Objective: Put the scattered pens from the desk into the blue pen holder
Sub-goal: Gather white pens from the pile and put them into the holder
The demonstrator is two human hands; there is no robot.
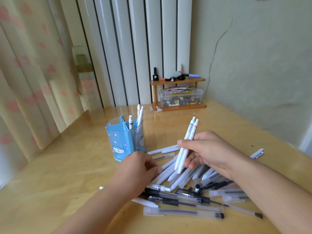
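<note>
Two white pens [185, 146] in right hand [209, 152]; desk [59, 174] leftward bare.

Both bare forearms reach in from the near edge of the worktop [50, 166], angled toward each other. The left hand [140, 168] lies palm down, knuckles up, fingers curled under and pressed low against the surface. The right hand [207, 151] is raised above it, thumb [187, 143] on top and fingers [194, 163] bent beneath, pinched closed on two white pens [186, 144] held tilted.
</note>
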